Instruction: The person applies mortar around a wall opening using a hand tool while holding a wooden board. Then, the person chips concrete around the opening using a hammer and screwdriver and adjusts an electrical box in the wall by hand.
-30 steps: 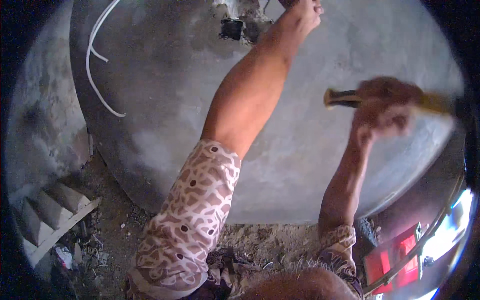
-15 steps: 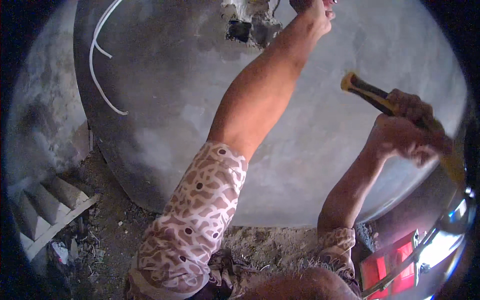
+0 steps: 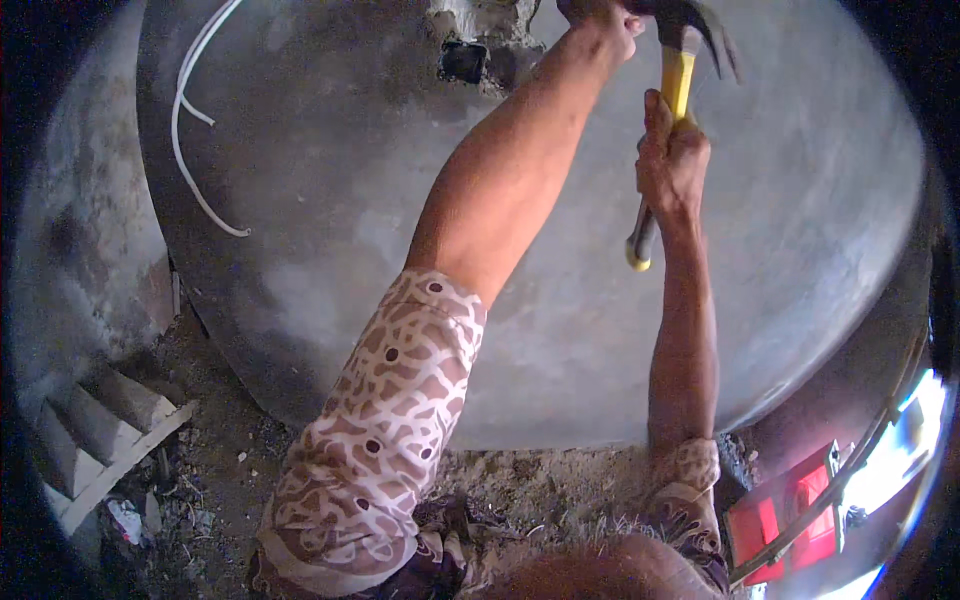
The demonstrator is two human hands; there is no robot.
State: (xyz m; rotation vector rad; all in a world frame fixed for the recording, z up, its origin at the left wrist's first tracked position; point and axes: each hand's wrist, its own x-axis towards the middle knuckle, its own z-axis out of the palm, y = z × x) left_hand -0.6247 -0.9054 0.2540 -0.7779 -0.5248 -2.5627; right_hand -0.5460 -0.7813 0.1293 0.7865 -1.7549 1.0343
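One hand, the right (image 3: pixel 675 165), wraps round a claw hammer (image 3: pixel 678 85), well right of the wall's square hole (image 3: pixel 463 62); nearer that hole, the left hand (image 3: pixel 606 24) curls, gripping what I can't tell. White cable (image 3: pixel 175 135) hangs left of the hole.

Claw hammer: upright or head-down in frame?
Upright, slightly tilted: the claw hammer has its dark head near the top edge, above the right hand; its butt shows below that hand.

Scraps (image 3: pixel 125 518) on dirt floor (image 3: pixel 232 420)
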